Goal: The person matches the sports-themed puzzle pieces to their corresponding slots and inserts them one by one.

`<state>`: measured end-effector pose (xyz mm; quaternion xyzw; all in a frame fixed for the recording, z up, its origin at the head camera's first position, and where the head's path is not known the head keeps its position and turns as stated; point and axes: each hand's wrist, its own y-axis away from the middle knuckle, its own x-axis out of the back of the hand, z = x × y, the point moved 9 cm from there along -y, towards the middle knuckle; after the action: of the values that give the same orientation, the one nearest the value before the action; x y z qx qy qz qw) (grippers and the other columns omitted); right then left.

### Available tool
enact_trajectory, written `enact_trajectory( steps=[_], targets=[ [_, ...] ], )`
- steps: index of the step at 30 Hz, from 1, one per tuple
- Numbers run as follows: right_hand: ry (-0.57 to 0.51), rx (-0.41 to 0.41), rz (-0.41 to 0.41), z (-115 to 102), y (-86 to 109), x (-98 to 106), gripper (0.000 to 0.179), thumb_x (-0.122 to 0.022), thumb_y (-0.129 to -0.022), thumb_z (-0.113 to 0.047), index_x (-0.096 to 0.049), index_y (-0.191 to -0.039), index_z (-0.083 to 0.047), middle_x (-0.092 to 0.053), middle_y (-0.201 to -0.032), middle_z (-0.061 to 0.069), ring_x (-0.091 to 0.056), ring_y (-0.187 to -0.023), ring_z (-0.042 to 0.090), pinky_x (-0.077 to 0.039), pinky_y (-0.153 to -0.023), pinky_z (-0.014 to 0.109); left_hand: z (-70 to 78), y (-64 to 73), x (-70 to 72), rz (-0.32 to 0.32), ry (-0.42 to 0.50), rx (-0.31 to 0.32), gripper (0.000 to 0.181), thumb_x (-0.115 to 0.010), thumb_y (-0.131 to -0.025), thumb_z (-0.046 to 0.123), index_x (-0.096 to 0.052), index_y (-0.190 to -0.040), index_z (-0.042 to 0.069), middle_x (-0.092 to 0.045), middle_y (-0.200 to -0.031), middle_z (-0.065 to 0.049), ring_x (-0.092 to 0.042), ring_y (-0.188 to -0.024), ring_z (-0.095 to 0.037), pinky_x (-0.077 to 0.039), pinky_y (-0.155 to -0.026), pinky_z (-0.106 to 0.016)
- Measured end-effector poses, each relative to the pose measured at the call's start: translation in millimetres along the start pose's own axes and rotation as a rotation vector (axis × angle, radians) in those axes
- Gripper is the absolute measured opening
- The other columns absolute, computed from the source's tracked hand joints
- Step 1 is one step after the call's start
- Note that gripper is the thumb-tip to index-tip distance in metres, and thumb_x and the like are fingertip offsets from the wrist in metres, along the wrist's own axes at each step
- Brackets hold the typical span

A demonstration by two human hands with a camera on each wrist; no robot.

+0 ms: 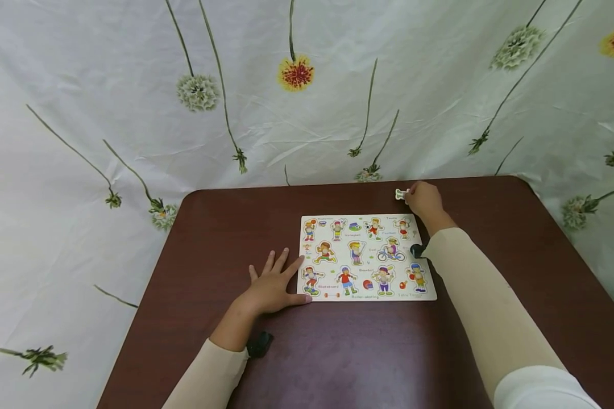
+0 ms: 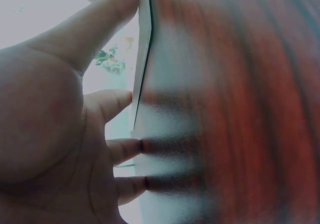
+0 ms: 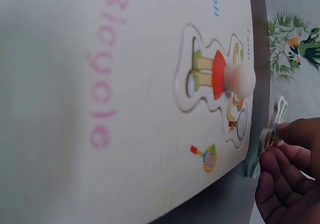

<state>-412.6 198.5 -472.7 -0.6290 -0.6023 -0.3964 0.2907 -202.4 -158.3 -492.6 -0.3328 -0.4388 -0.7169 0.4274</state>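
A white puzzle board (image 1: 343, 285) with sports figures and printed words lies on the brown table. My left hand (image 1: 272, 288) rests beside it, fingers spread, with thumb and index fingertip against its left edge. Beyond the board's back right corner, my right hand (image 1: 424, 201) pinches a small puzzle piece (image 1: 401, 194) between thumb and fingers. In the right wrist view that piece (image 3: 280, 108) stands on its side; its picture is mostly hidden. A tennis figure piece (image 3: 218, 69) with a round knob sits in the board close by.
The dark brown table (image 1: 210, 227) has rounded back corners. Behind it hangs a pale cloth (image 1: 133, 85) printed with flowers and stems. A dark wrist camera (image 1: 260, 344) sits on the left wrist, and another (image 1: 417, 251) on the right wrist overlaps the board's right edge.
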Motion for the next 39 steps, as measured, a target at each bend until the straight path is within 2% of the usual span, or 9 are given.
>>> enact_trajectory(
  steps=[5,9,14,19,23,27,39],
  targets=[
    [-0.042,0.038,0.019,-6.7,7.6,7.9,0.024,-0.052,-0.104,-0.021,-0.06,-0.111,0.002,-0.064,-0.107,0.021,-0.057,-0.09,0.031,-0.049,-0.072,0.037,0.3,0.6,1.2,0.0,0.0,0.0,0.096,-0.073,-0.084,0.062,-0.025,-0.162,0.031,-0.006,-0.172,-0.012,0.004,-0.158,-0.042,0.003,-0.112,-0.082],
    [-0.103,0.124,0.052,-19.5,16.2,13.1,0.022,-0.056,-0.102,-0.018,-0.061,-0.112,0.001,-0.064,-0.105,0.02,-0.058,-0.089,0.031,-0.048,-0.072,0.038,-0.1,1.1,1.7,-0.003,0.0,-0.003,0.095,-0.072,-0.085,0.062,-0.025,-0.162,0.031,-0.005,-0.172,-0.012,0.004,-0.158,-0.042,0.003,-0.111,-0.082],
    [-0.174,0.205,0.039,-34.9,31.9,9.9,0.02,-0.058,-0.101,-0.016,-0.062,-0.111,0.001,-0.065,-0.106,0.018,-0.061,-0.093,0.032,-0.049,-0.076,0.04,-1.5,1.8,1.6,-0.006,0.001,-0.001,0.096,-0.072,-0.085,0.062,-0.025,-0.162,0.032,-0.005,-0.172,-0.012,0.004,-0.158,-0.042,0.003,-0.111,-0.082],
    [-0.211,0.248,0.022,-46.6,48.9,4.7,0.019,-0.06,-0.1,-0.014,-0.063,-0.111,0.001,-0.065,-0.107,0.019,-0.062,-0.098,0.033,-0.051,-0.081,0.042,-2.3,1.1,0.7,-0.003,-0.003,-0.005,0.096,-0.072,-0.085,0.062,-0.025,-0.162,0.032,-0.005,-0.172,-0.012,0.003,-0.158,-0.042,0.002,-0.111,-0.083],
    [-0.228,0.274,0.012,-56.3,63.1,3.0,0.019,-0.063,-0.1,-0.015,-0.063,-0.111,0.0,-0.064,-0.105,0.016,-0.061,-0.096,0.03,-0.051,-0.08,0.039,-3.2,-0.5,-0.1,0.001,-0.017,-0.004,0.096,-0.071,-0.085,0.064,-0.024,-0.162,0.032,-0.005,-0.172,-0.012,0.003,-0.158,-0.042,0.002,-0.111,-0.082],
    [-0.232,0.291,-0.019,-64.2,79.5,1.7,0.017,-0.063,-0.1,-0.016,-0.063,-0.11,-0.002,-0.064,-0.106,0.014,-0.061,-0.095,0.029,-0.051,-0.079,0.037,-2.9,-1.3,-0.2,-0.002,-0.017,-0.002,0.097,-0.071,-0.084,0.065,-0.023,-0.162,0.033,-0.004,-0.172,-0.011,0.003,-0.158,-0.042,0.003,-0.112,-0.082],
    [-0.24,0.416,-0.154,-81.8,139.9,-18.6,0.007,-0.067,-0.097,-0.012,-0.066,-0.101,-0.006,-0.063,-0.1,0.01,-0.061,-0.089,0.024,-0.051,-0.077,0.035,2.1,14.3,-10.4,0.013,0.021,0.013,0.096,-0.071,-0.085,0.064,-0.023,-0.162,0.033,-0.004,-0.172,-0.01,0.006,-0.158,-0.041,0.005,-0.112,-0.081]
  ],
)
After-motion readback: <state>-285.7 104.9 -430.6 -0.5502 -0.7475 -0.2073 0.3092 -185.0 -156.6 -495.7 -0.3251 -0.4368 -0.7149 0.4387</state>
